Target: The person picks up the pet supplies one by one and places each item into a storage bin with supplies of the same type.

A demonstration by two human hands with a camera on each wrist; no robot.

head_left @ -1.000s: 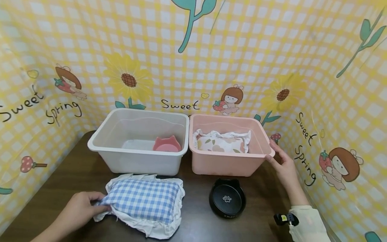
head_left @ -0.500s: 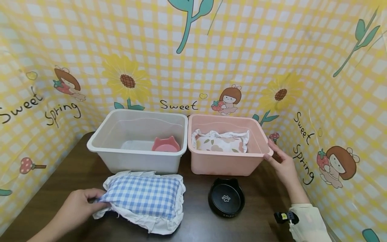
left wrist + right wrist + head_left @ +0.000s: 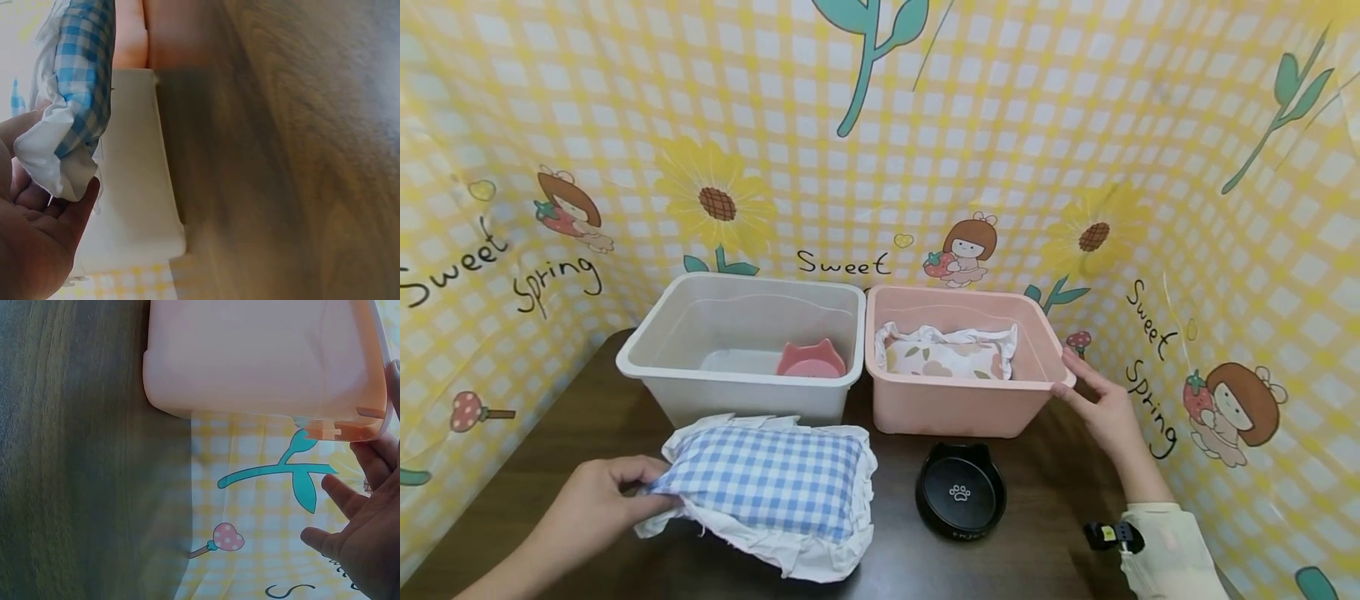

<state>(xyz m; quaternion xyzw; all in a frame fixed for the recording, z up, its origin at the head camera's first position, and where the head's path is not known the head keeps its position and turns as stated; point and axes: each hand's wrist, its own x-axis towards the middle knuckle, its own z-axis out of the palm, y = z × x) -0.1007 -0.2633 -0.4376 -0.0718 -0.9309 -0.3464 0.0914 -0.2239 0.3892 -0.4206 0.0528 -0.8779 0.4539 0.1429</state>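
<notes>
The left hand pinches a corner of the checked pillow before the gray bin; the right hand, fingers loosely extended, touches the pink bin. A deeper grip should limit sagging.

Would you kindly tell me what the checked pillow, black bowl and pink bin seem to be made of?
Checked pillow: matte fabric, judging by its crumpled frill.
Black bowl: perhaps glazed ceramic or plastic, smooth with a faint sheen.
Pink bin: probably plastic, smooth with rounded corners.
</notes>
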